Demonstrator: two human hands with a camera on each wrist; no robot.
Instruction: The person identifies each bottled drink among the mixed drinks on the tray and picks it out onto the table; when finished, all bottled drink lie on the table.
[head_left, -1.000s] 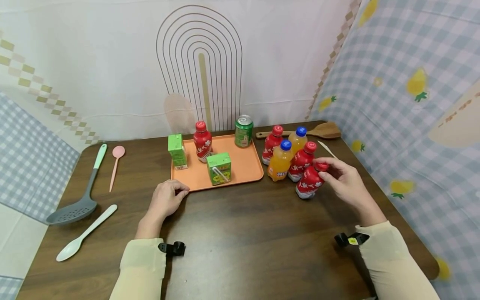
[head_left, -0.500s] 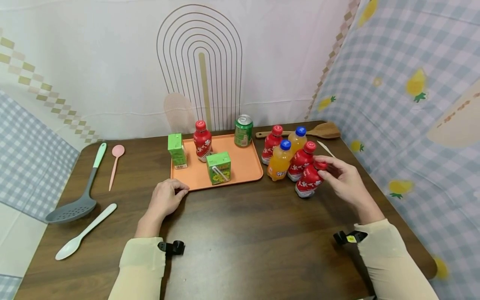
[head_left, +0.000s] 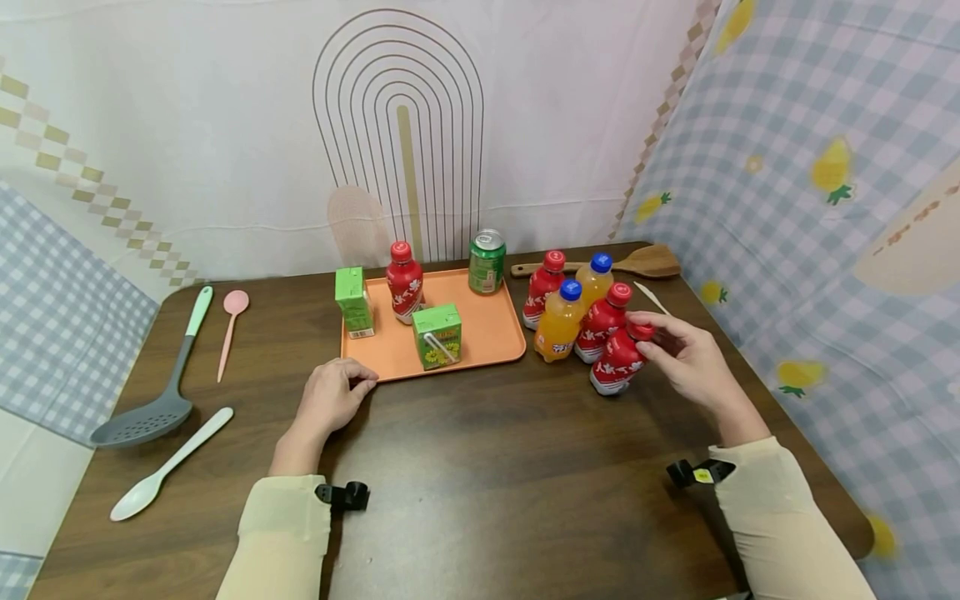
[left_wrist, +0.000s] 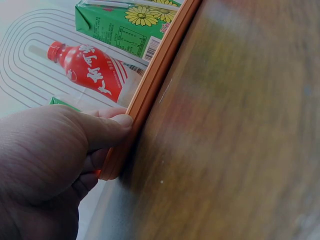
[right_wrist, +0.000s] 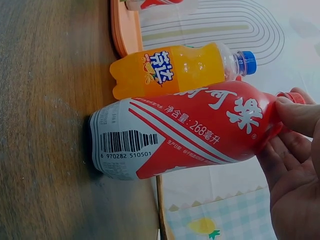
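Observation:
My left hand [head_left: 330, 396] pinches the near left corner of an orange tray [head_left: 487, 333]; in the left wrist view its thumb [left_wrist: 117, 127] lies on the tray's rim. On the tray stand two green juice boxes [head_left: 355, 304], a red bottle [head_left: 406, 287] and a green can [head_left: 487, 262]. With thumb and fingers round the neck, my right hand [head_left: 693, 362] holds another red bottle [head_left: 617, 362], which leans towards that hand. Its base is at the tabletop; whether it touches is hard to tell. Behind it stand two more red bottles [head_left: 602, 327] and two orange soda bottles [head_left: 558, 329].
A wooden spatula [head_left: 648, 260] lies behind the bottles, with a pale thin utensil [head_left: 651, 296] to its right. Left of the tray are a slotted turner [head_left: 157, 415], a pink spoon [head_left: 232, 321] and a pale green spoon [head_left: 168, 471]. Patterned cloths hang around the table.

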